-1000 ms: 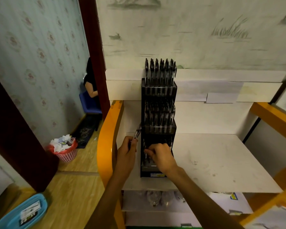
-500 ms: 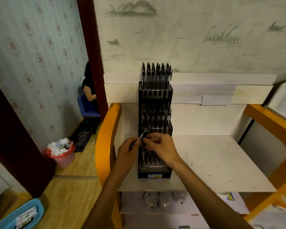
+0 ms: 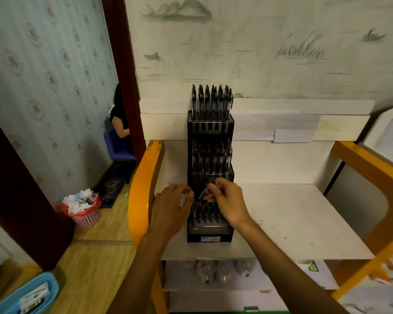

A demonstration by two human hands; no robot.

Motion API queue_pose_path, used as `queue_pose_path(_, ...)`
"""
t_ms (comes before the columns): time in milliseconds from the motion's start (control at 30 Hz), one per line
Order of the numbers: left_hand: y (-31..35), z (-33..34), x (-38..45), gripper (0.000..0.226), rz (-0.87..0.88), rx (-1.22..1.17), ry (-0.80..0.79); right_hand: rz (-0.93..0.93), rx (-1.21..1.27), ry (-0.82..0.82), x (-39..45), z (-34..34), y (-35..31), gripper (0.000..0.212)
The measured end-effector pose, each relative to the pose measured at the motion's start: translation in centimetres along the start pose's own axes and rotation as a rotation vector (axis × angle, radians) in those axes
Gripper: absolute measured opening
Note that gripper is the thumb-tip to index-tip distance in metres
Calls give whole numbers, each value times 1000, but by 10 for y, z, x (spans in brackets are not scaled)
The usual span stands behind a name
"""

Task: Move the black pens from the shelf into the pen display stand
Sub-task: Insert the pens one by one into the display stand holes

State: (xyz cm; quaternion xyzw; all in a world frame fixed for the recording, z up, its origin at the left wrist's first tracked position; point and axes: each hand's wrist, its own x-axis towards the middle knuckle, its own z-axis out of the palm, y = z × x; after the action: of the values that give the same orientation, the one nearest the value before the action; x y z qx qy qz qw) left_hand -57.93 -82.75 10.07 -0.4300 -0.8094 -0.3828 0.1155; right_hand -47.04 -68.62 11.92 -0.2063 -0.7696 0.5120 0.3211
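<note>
Black pen [image 3: 202,194] pinched in right hand [image 3: 228,201] just above pen display stand [image 3: 210,232] lowest tier, left hand [image 3: 171,206] curled alongside, contents unclear — tilted pen could miss slot & jam vs neighbours.

You faced a black pen display stand [image 3: 210,177] holding black pens [image 3: 211,103] on a white shelf [image 3: 293,211] with orange side rails [image 3: 143,191]. Floral wallpaper [image 3: 43,75] covered the left wall; a pink basket [image 3: 86,217] stood near a blue chair [image 3: 118,146].
</note>
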Motion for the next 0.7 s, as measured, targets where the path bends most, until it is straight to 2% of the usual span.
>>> queue_pose_path(133,3,-4,2,26,-6,22,-20,-169,-380,-5,-2,-2,8,18)
queue_pose_path(300,3,-3,-2,26,-18,1,-30,-222,-472,0,-4,1,15,18)
queue_pose_path(467,3,-5,-2,24,-34,4,-32,-159,-473,-56,-4,9,19,20)
queue_pose_path(700,8,-10,2,25,-45,-30,-37,-25,-673,-170,-12,22,38,36)
